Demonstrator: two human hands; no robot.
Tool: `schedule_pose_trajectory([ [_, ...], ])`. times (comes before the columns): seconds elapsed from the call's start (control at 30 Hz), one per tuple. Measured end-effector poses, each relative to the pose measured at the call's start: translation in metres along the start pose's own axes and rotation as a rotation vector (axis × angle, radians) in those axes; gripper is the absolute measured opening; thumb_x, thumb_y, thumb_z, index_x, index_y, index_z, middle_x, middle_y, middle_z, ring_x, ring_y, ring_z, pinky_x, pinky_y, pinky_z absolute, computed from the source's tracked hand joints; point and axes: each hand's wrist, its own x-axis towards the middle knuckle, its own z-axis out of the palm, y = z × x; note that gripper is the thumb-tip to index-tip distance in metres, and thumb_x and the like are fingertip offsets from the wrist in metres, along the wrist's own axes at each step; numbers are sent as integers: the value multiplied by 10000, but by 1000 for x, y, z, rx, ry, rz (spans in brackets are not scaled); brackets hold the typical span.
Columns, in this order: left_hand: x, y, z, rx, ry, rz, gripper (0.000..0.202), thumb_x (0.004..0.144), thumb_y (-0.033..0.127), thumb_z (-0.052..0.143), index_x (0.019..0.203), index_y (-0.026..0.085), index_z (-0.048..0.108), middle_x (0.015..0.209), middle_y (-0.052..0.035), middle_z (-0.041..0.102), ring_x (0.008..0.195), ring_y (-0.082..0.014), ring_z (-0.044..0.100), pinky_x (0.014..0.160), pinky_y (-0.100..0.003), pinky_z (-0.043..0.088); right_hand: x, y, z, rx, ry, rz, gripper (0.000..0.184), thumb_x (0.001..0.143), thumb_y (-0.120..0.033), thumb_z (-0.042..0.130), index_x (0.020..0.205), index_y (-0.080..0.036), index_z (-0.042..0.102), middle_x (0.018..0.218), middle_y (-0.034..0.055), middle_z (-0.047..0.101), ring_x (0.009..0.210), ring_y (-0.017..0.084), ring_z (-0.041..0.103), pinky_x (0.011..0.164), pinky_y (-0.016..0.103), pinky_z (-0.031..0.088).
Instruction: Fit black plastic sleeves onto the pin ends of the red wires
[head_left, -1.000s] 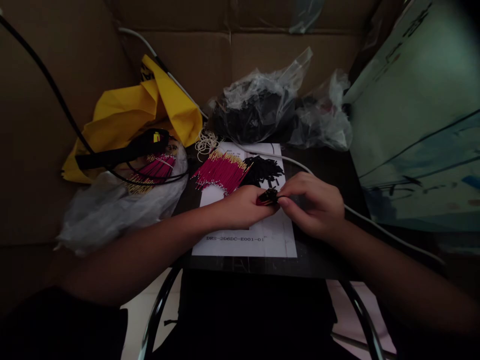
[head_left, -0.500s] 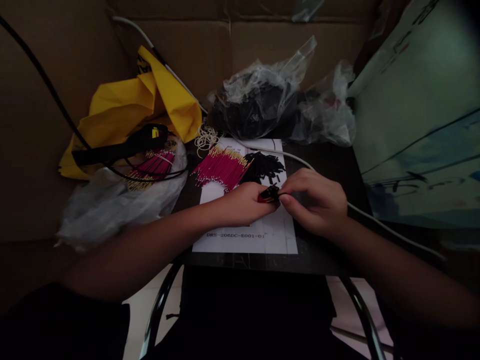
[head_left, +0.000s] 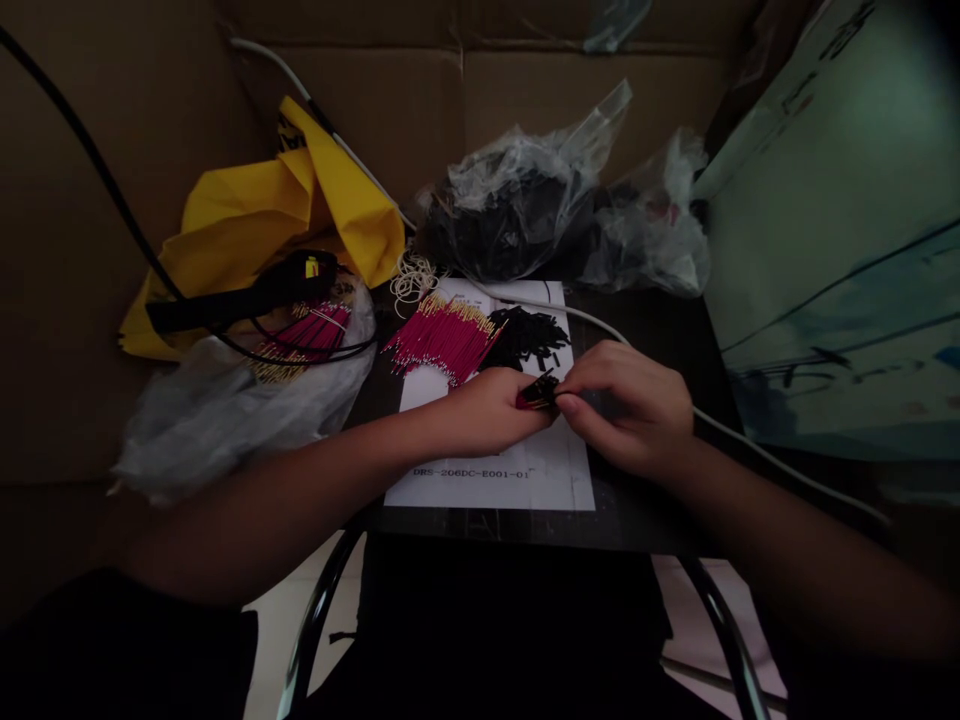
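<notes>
A bundle of red wires [head_left: 528,399] with black sleeves on their ends is wrapped in my left hand [head_left: 487,408], above the printed sheet. The black ends stick out to the right, past the thumb. My right hand [head_left: 626,400] pinches thumb and forefinger right at these ends, on a short dark piece that looks like a black sleeve; the fingertips mostly hide it. Behind the left hand lies a spread of red wires [head_left: 442,340] with bare, gold-coloured ends at the back. Beside it is a pile of short black sleeves [head_left: 532,335].
The printed sheet [head_left: 487,490] lies on a dark tabletop [head_left: 660,510]. Clear bags [head_left: 517,200] stand at the back. On the left are a yellow bag [head_left: 240,205] and a plastic bag [head_left: 225,420] with more wires. A white cable [head_left: 780,455] runs behind the right hand.
The right fingertips have moved slightly left, closer against the black ends of the bundle. The dark piece between them shows less. The left hand keeps its hold almost unmoved.
</notes>
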Motion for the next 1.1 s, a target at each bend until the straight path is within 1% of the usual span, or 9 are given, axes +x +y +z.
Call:
schedule_pose_trajectory([
  [0.17,2,-4,1,14,-12,21,259,814,378,507,678,163,462,633,42,383,612,-83,366,557,-226,312,0,0,0,-5,0,-1,143,773,-95,689,876,-177,632,764,47,676,713,164,599,668,351,491],
  [0.43,0,-1,1,30,-3,0,256,813,371,505,671,164,453,624,44,389,598,-80,369,534,-221,293,0,-1,-1,-3,-9,11,147,784,-106,679,887,-197,627,764,38,672,713,164,599,667,352,494],
  [0.7,-2,4,3,80,46,9,246,809,334,512,642,163,458,599,42,429,567,-76,392,506,-208,271,2,-3,-3,-57,-34,-73,153,775,-98,678,866,-198,607,749,33,668,709,170,603,667,355,496],
  [0.8,-2,3,3,70,47,29,248,796,333,523,631,162,451,595,45,423,575,-79,391,516,-212,276,2,-3,-4,-76,-40,-94,165,768,-92,677,870,-201,607,746,31,666,712,173,610,670,353,501],
  [0.93,-2,2,2,61,41,15,216,786,321,521,651,164,458,605,46,430,574,-79,392,522,-216,276,2,-3,-5,-95,-53,-116,176,756,-90,688,871,-197,606,749,31,667,709,170,608,676,351,505],
  [1.1,-1,1,3,91,22,39,250,799,326,515,630,164,428,612,43,417,607,-83,376,543,-226,272,2,-3,-6,-98,-67,-112,138,779,-112,673,868,-197,611,742,32,666,703,168,607,670,350,503],
])
